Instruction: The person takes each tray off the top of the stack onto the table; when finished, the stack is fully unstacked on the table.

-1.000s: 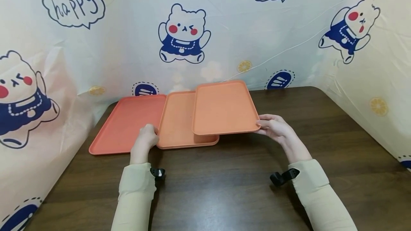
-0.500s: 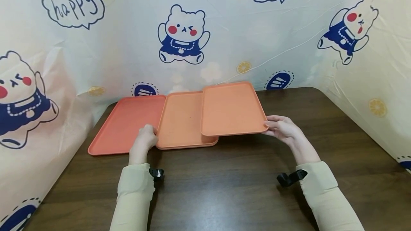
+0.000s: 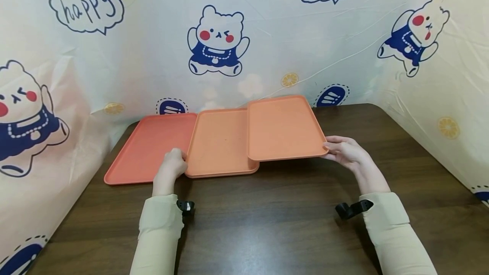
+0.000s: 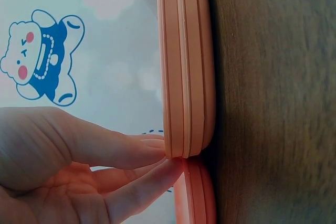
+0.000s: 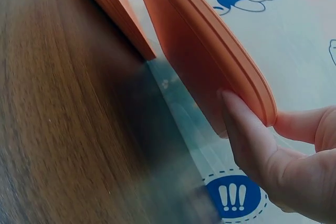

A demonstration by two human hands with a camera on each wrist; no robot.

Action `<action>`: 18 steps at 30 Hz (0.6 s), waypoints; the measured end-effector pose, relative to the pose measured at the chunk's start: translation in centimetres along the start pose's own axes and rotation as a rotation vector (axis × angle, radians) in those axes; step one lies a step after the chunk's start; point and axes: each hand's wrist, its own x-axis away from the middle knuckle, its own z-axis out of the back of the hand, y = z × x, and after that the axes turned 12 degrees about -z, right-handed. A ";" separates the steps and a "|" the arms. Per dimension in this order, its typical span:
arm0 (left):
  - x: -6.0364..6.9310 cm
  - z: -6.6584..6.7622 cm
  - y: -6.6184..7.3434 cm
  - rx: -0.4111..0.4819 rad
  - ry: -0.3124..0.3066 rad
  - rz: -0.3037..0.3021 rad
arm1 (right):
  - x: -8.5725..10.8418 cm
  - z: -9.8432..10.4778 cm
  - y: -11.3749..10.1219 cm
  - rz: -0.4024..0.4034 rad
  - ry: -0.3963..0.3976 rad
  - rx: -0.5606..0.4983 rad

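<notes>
In the head view, the right hand [image 3: 348, 154] pinches the near right corner of an orange tray [image 3: 286, 128], thumb and fingers on opposite faces. That tray is tilted, its right side raised, and it overlaps the right part of stacked orange trays [image 3: 219, 141]. The right wrist view shows a gap between the held tray [image 5: 210, 51] and the stack [image 5: 118, 11]. At the stack's near left corner, the left hand [image 3: 170, 168] holds the rim, its thumb and a finger meeting there in the left wrist view. A red tray [image 3: 153, 147] adjoins the stack on its left.
The trays stand toward the back of a brown wooden table [image 3: 252, 220]. Behind and beside it hangs a pale printed cloth [image 3: 267, 33] with bears and lettering. Each wrist wears a small black device, one left [image 3: 186, 207], one right [image 3: 353, 210].
The right hand has moved right with the orange tray, which uncovers more of the stack beneath. The left hand has stayed at the stack's corner.
</notes>
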 end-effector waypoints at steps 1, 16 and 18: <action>0.0 0.0 0.0 -0.002 0.001 -0.002 | 0.0 0.1 0.0 -0.001 0.002 -0.003; 0.1 0.1 0.1 -0.004 0.003 -0.004 | 0.1 1.5 0.0 -0.033 0.007 -0.032; 0.1 0.1 0.1 -0.002 -0.002 0.001 | 0.1 1.6 0.1 -0.033 0.008 -0.029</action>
